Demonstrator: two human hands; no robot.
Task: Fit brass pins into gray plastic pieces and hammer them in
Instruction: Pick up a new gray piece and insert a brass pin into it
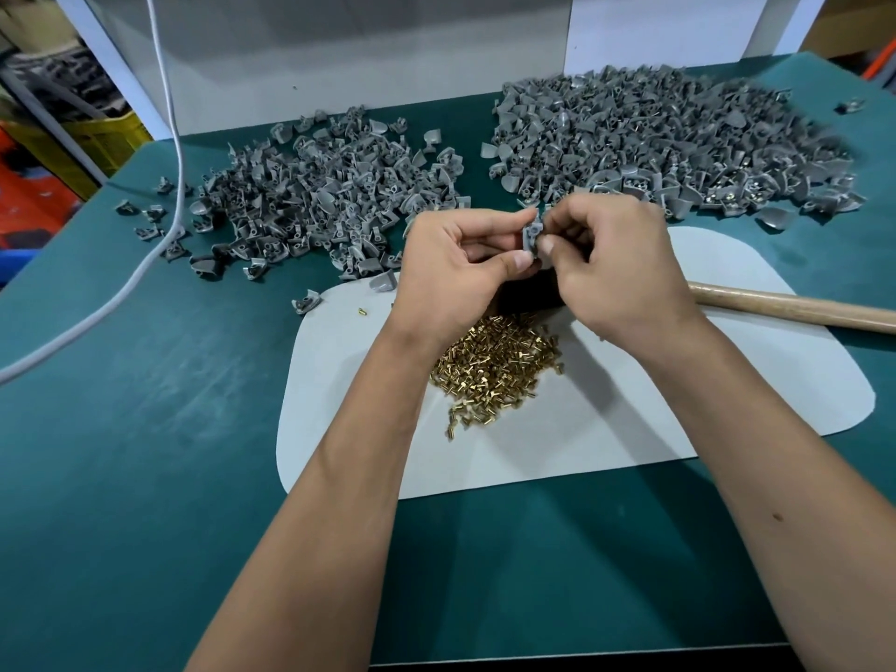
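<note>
Green matting covers the counter (145, 429), and on it lies one pale grey sheet with rounded corners (630, 405) beneath my forearms. Behind it stands a white board (339, 65). One white cable (167, 114) hangs down at the left and trails across the matting.

Two heaps of small gray plastic pieces sit at the far side: a looser left heap (315, 196) with strays scattered around its edge, and a denser right heap (679, 138), where brass glints among the pieces at its near right. One mound of short brass pins (494, 366) lies on the sheet between my wrists, and a single stray brass pin (361, 311) lies apart to its left.

My left hand (456, 269) and my right hand (616, 264) meet above the pins, both with fingers curled, pinching one gray plastic piece (532, 233) between thumbs and fingertips. Whether my grip also holds a pin I cannot tell.

One wooden handle (800, 308) lies on the sheet to the right, its head end hidden behind my right hand.
</note>
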